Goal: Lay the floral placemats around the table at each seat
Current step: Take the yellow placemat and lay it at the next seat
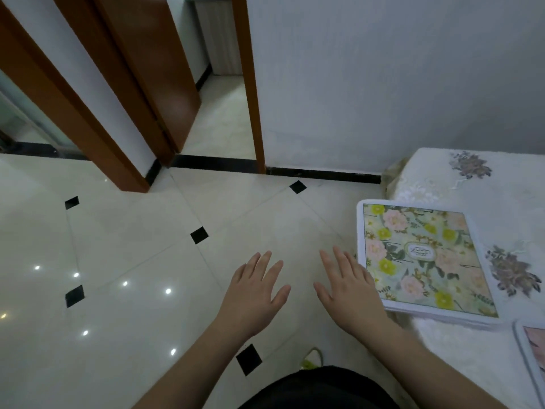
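Green and pink flowers covered the floral placemat (pixel 424 259) lying flat on the table (pixel 486 184), just beside our right hand (pixel 349 290). Our left hand (pixel 255 292) was spread too, holding nothing.

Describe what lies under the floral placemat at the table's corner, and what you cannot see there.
The floral placemat lies on a white flower-embroidered tablecloth. White layered edges along its near side suggest more mats stacked beneath, though their faces are covered. The tabletop itself is hidden by the cloth.
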The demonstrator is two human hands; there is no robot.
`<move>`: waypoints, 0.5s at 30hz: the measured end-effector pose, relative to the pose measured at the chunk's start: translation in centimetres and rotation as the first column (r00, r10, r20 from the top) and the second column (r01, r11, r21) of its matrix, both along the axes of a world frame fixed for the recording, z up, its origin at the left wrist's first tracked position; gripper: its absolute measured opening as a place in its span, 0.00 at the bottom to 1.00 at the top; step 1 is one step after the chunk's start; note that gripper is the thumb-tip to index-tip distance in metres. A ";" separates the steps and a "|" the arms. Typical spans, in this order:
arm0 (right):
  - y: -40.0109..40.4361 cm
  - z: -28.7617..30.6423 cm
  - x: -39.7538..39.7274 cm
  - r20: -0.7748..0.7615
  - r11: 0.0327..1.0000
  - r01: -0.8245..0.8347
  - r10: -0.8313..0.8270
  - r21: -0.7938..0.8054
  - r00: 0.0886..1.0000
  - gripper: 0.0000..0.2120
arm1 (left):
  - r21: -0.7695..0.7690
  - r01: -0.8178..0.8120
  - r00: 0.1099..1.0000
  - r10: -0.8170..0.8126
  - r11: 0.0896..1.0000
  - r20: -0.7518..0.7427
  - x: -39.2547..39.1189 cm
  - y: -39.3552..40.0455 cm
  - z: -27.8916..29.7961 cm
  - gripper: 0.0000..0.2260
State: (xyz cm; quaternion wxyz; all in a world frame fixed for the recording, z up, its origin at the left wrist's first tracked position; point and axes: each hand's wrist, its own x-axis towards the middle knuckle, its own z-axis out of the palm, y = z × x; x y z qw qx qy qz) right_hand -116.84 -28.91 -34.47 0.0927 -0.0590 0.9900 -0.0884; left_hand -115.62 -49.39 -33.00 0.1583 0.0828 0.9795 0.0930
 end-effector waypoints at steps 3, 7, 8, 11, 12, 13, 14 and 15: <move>1.5 -0.4 -2.2 0.020 0.999 0.042 -0.043 0.018 0.999 0.32 | -0.014 0.053 0.998 -0.053 0.998 0.021 -3.1 1.4 0.0 0.30; 3.2 -0.6 -4.4 0.032 0.986 0.162 -0.164 0.048 0.986 0.32 | -0.013 0.115 0.993 -0.115 0.993 0.025 -6.9 4.0 0.0 0.26; 3.6 -0.8 -4.8 0.035 0.981 0.185 -0.187 0.049 0.982 0.32 | -0.013 0.138 0.990 -0.138 0.990 0.025 -7.8 4.5 -0.1 0.27; 4.1 -1.4 -6.3 0.051 0.966 0.246 -0.250 0.076 0.967 0.32 | -0.033 0.214 0.977 -0.214 0.976 -0.005 -10.5 4.8 -0.7 0.32; 4.2 -1.5 -6.8 0.062 0.960 0.267 -0.273 0.089 0.960 0.31 | -0.041 0.234 0.972 -0.234 0.971 -0.013 -11.5 4.7 -0.9 0.36; 4.2 -1.7 -7.3 0.075 0.951 0.293 -0.301 0.100 0.951 0.31 | -0.052 0.255 0.967 -0.256 0.966 -0.017 -12.5 4.5 -1.2 0.38; 4.1 -1.9 -7.8 0.087 0.943 0.315 -0.324 0.106 0.942 0.30 | -0.057 0.275 0.961 -0.277 0.960 -0.017 -13.6 4.3 -1.5 0.38; 3.9 -2.0 -8.3 0.086 0.937 0.335 -0.344 0.105 0.935 0.30 | -0.056 0.294 0.955 -0.295 0.954 -0.010 -14.8 4.1 -1.9 0.39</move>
